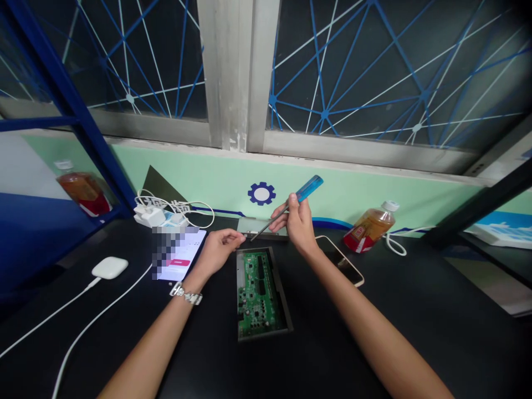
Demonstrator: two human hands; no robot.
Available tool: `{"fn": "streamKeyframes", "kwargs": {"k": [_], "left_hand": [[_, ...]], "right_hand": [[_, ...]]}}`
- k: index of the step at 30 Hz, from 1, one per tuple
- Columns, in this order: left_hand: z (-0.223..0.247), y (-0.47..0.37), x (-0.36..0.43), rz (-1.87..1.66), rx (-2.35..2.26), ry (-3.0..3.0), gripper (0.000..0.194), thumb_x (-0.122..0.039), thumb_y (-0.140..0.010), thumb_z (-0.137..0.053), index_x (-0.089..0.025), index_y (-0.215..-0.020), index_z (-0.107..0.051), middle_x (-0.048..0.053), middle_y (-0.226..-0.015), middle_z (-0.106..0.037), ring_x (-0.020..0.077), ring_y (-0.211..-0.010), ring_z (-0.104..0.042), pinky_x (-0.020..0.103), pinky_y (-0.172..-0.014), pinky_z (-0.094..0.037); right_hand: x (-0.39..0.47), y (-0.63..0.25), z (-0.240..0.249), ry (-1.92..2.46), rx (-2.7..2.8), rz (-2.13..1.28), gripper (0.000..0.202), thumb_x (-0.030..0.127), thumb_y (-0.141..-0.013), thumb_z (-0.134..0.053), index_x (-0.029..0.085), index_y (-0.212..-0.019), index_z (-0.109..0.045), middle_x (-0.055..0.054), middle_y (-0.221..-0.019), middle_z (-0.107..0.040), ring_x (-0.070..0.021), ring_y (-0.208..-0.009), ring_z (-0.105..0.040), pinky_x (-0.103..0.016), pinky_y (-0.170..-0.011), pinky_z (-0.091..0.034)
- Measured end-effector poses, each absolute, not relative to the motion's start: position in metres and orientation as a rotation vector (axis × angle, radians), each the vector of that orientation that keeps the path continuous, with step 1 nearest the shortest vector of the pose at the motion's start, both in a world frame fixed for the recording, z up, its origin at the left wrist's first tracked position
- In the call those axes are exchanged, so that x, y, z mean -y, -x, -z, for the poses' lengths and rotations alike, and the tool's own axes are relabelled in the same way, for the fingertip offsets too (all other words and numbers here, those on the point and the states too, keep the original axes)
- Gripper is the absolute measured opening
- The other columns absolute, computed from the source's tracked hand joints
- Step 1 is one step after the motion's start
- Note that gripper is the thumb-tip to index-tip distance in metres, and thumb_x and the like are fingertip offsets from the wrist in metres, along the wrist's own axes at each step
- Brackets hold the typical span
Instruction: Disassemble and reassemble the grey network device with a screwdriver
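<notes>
- The right hand (300,224), at the centre of the frame, has its grip wrapped around a long screwdriver with a translucent blue handle and a grey metal shaft (270,222). The thumb lies against the tool near where the handle meets the shaft; the handle slants toward the upper right.
- The left hand (220,248), just left of centre, has its thumb and forefinger brought nearly together beside the screwdriver's tip. Whether this grip has hold of something small, I cannot tell.
- Behind the fingertips, at mid-frame, a flat, pale grey metal plate (247,224) lies near the back edge of the table. Whether the tip touches it cannot be made out.
- Below the hands, at the lower centre, a green rectangular circuit board with black components (255,293) sits inside a shallow, dark grey metal housing (266,334). Neither hand touches it.
- As for progress, the work looks partway along: the housing is uncovered and its board exposed, while the board has not been taken out. The plate lies apart from the housing. Whether any fastener remains to be turned is too small to see.
- Farther out on the black table (344,349), a tablet with a lit screen (183,263) lies left of the left hand, and a dark-screened phone with a pale edge (343,263) lies beside the right forearm.
- At right of centre stands a clear bottle of amber drink with a red label (369,227); at left lies a white, rounded-square charger (110,267) on its cable.
</notes>
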State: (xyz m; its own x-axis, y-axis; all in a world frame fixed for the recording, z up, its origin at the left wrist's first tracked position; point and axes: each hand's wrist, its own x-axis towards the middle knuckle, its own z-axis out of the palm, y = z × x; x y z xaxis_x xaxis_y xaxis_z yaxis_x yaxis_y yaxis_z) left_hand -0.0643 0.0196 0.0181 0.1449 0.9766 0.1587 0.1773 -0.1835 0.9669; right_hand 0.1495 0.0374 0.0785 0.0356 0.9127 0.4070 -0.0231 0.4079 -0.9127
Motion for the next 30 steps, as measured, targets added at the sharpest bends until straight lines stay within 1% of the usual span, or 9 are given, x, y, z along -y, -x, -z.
{"fn": "streamKeyframes", "kwargs": {"k": [2, 5, 9, 13, 17, 21, 26, 30], "left_hand": [[-0.015, 0.05, -0.016, -1.249, -1.1, -1.302, 0.026, -0.037, -0.075, -0.075, -0.014, -0.087, -0.074, 0.005, -0.078, -0.071, 0.015, -0.07, -0.062, 0.025, -0.066, -0.047], [-0.01, 0.04, -0.013, -1.295, -1.015, -0.996, 0.03, -0.033, -0.07, -0.082, -0.012, -0.09, -0.074, 0.008, -0.088, -0.073, 0.0138, -0.076, -0.065, 0.025, -0.075, -0.051], [-0.006, 0.042, -0.013, -1.265, -0.905, -0.799, 0.027, -0.027, -0.072, -0.082, -0.01, -0.092, -0.074, 0.009, -0.094, -0.074, 0.0142, -0.084, -0.068, 0.027, -0.087, -0.053], [-0.001, 0.046, -0.016, -1.276, -0.845, -0.735, 0.024, -0.023, -0.074, -0.081, -0.009, -0.093, -0.074, 0.012, -0.096, -0.074, 0.0169, -0.088, -0.071, 0.031, -0.092, -0.054], [-0.001, 0.044, -0.016, -1.286, -0.828, -0.659, 0.023, -0.02, -0.074, -0.081, -0.007, -0.092, -0.073, 0.015, -0.098, -0.075, 0.0206, -0.092, -0.072, 0.033, -0.094, -0.055], [-0.006, 0.039, -0.012, -1.302, -0.826, -0.566, 0.018, -0.017, -0.079, -0.077, -0.005, -0.092, -0.072, 0.017, -0.101, -0.074, 0.021, -0.092, -0.072, 0.032, -0.093, -0.056], [-0.011, 0.033, -0.01, -1.317, -0.815, -0.422, 0.008, -0.012, -0.084, -0.071, -0.006, -0.088, -0.071, 0.015, -0.099, -0.074, 0.0189, -0.091, -0.072, 0.028, -0.089, -0.058], [-0.01, 0.031, -0.01, -1.341, -0.792, -0.381, 0.009, -0.011, -0.084, -0.07, -0.007, -0.092, -0.071, 0.013, -0.098, -0.074, 0.0174, -0.092, -0.072, 0.022, -0.083, -0.059]], "right_hand": [[-0.038, -0.148, -0.077, 0.91, 1.302, -0.862, 0.033, 0.057, -0.093, -0.046, 0.027, -0.097, -0.032, 0.005, -0.068, -0.06, -0.0108, -0.044, -0.062, -0.02, -0.039, -0.048], [-0.038, -0.147, -0.076, 0.902, 1.27, -0.857, 0.037, 0.052, -0.089, -0.055, 0.028, -0.097, -0.029, 0.006, -0.068, -0.059, -0.0118, -0.043, -0.061, -0.023, -0.039, -0.05], [-0.038, -0.146, -0.076, 0.851, 1.243, -0.871, 0.037, 0.049, -0.088, -0.057, 0.027, -0.097, -0.028, 0.006, -0.068, -0.06, -0.0121, -0.043, -0.062, -0.025, -0.041, -0.052], [-0.037, -0.145, -0.077, 0.838, 1.231, -0.866, 0.036, 0.048, -0.089, -0.056, 0.028, -0.096, -0.027, 0.007, -0.068, -0.06, -0.0113, -0.043, -0.061, -0.024, -0.041, -0.052], [-0.038, -0.144, -0.077, 0.835, 1.234, -0.853, 0.036, 0.049, -0.09, -0.054, 0.028, -0.096, -0.026, 0.007, -0.068, -0.06, -0.0114, -0.044, -0.062, -0.024, -0.042, -0.053], [-0.039, -0.143, -0.075, 0.84, 1.243, -0.848, 0.034, 0.048, -0.091, -0.053, 0.028, -0.095, -0.026, 0.006, -0.069, -0.061, -0.0121, -0.047, -0.064, -0.025, -0.043, -0.054], [-0.039, -0.142, -0.075, 0.819, 1.235, -0.861, 0.034, 0.046, -0.09, -0.054, 0.028, -0.096, -0.026, 0.006, -0.07, -0.061, -0.0128, -0.047, -0.064, -0.026, -0.043, -0.054], [-0.037, -0.14, -0.077, 0.807, 1.234, -0.877, 0.032, 0.044, -0.091, -0.054, 0.027, -0.094, -0.027, 0.005, -0.07, -0.061, -0.0127, -0.048, -0.065, -0.027, -0.044, -0.055]]}}
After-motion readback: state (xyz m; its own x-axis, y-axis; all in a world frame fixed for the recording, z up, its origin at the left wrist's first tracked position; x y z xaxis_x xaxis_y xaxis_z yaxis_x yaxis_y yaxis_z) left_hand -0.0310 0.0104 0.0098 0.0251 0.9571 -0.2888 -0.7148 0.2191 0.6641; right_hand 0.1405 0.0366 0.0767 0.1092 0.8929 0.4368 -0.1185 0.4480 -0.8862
